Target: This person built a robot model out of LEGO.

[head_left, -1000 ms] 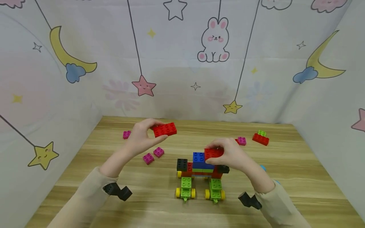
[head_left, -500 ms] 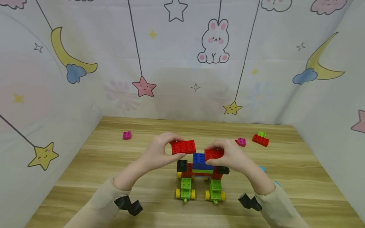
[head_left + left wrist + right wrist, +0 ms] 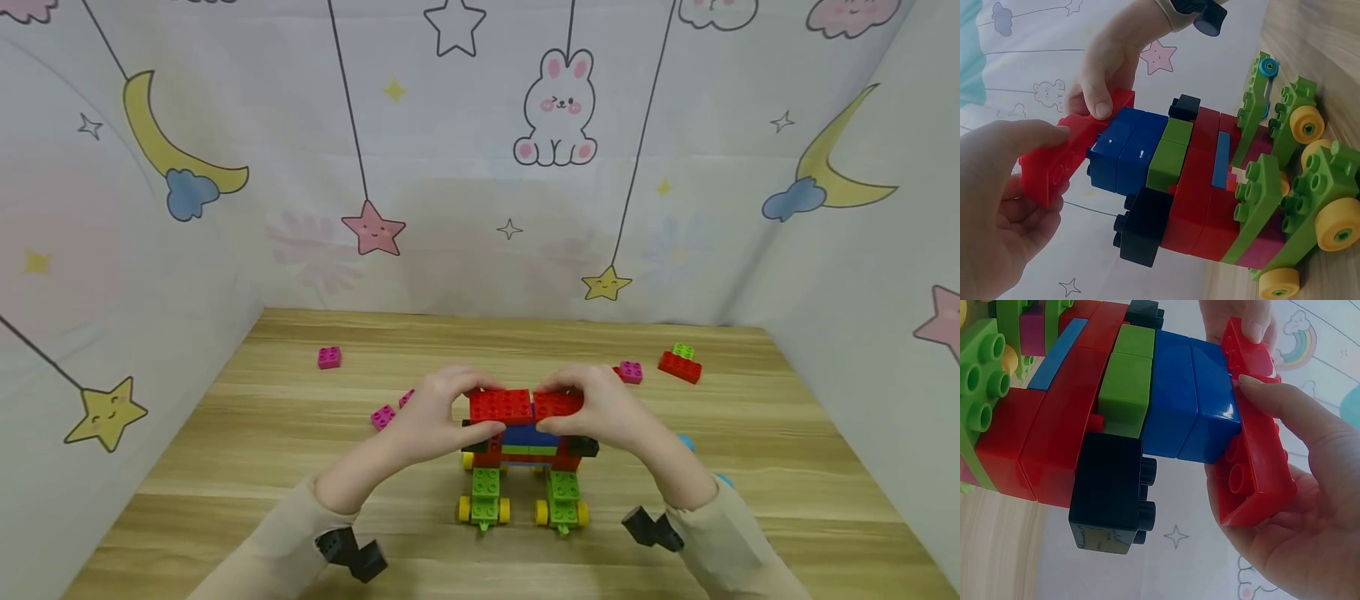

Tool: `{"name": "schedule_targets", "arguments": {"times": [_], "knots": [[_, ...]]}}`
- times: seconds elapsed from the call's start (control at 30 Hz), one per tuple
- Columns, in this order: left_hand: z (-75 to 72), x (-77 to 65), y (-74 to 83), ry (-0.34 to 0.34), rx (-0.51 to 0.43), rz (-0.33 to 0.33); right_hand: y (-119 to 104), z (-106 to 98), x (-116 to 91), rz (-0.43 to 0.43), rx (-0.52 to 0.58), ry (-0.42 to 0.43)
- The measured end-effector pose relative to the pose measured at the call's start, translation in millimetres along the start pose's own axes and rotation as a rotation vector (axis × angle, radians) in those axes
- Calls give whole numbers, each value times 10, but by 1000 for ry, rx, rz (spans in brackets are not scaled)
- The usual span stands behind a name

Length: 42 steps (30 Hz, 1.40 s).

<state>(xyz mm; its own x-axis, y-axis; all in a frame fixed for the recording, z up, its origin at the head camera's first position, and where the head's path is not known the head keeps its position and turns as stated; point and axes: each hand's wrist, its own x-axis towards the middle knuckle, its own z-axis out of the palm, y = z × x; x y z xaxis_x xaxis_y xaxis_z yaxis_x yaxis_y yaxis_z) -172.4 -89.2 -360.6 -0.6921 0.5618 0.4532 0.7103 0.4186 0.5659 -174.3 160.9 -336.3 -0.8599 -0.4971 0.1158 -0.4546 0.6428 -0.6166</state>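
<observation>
Left hand (image 3: 427, 421) pinches oblong red plastic brick (image 3: 500, 407), right hand (image 3: 606, 408) grips another red plastic brick (image 3: 557, 405); long axes sideways, basically end-to-end, both overhanging blue plastic bricks (image 3: 1169, 400).

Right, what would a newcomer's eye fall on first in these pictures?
Probably the left hand and right hand, each holding a red brick at the top of a block build. Its green wheeled bases stand on the table; behind, a winking rabbit decorates the backdrop.
</observation>
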Motion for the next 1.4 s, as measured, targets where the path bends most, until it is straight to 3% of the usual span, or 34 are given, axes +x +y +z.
{"name": "schedule_targets", "arguments": {"times": [0.47, 0.8, 1.17, 1.4], "knots": [[75, 24, -38, 1, 16, -4, 7, -5, 12, -14, 13, -5], [21, 61, -14, -67, 37, -26, -28, -23, 17, -1, 16, -17], [-19, 82, 21, -116, 43, -58, -10, 20, -2, -84, -25, -19], [-33, 89, 39, -123, 58, -67, -33, 47, 39, -90, -27, 1]]}}
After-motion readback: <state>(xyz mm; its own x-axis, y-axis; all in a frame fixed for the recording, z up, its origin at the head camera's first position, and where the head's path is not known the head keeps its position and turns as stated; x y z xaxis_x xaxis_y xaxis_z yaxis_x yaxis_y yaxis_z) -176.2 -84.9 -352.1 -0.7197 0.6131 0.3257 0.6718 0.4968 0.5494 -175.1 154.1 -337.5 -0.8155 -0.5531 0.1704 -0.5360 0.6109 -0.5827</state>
